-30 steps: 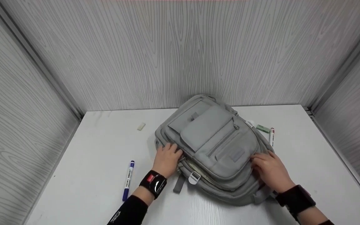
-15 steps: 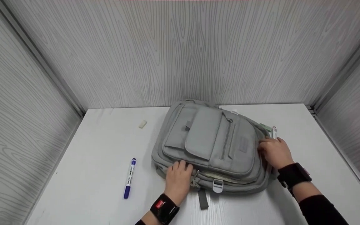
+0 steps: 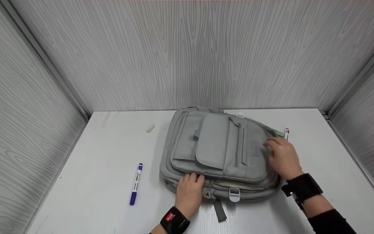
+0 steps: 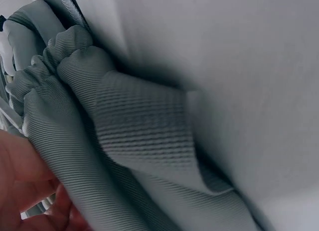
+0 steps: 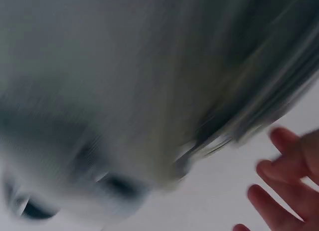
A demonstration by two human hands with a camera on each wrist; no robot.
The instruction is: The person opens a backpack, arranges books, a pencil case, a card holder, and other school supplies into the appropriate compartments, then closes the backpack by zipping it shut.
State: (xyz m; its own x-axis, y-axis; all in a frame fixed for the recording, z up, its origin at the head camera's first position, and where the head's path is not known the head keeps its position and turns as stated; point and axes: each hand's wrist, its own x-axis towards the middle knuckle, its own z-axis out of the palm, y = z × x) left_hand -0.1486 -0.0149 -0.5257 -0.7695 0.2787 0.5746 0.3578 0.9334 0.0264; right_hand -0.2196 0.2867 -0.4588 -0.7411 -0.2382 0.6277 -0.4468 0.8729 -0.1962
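A grey backpack (image 3: 213, 139) lies front side up on the table, with a zipped opening along its near side partly apart. My left hand (image 3: 188, 195) grips its near left edge; in the left wrist view the fingers (image 4: 30, 166) curl against the ribbed grey fabric (image 4: 75, 141), beside a loose webbing strap (image 4: 144, 126). Over the right edge of the bag is my right hand (image 3: 284, 157), fingers loosely bent. The right wrist view shows that hand's fingers (image 5: 279, 206) spread and apart from the blurred bag (image 5: 99, 66), holding nothing.
A blue marker (image 3: 136, 184) lies left of the bag, and a small whitish eraser (image 3: 150, 128) farther back. Beyond the bag's right side are a red-capped marker (image 3: 286, 134) and a green block (image 3: 278, 132), both partly hidden. Panels enclose the table (image 3: 109, 146).
The backpack has turned counterclockwise, its left end swinging toward me. My left hand has moved nearer and rightward with it. My right hand has moved up and come off the bag's right edge.
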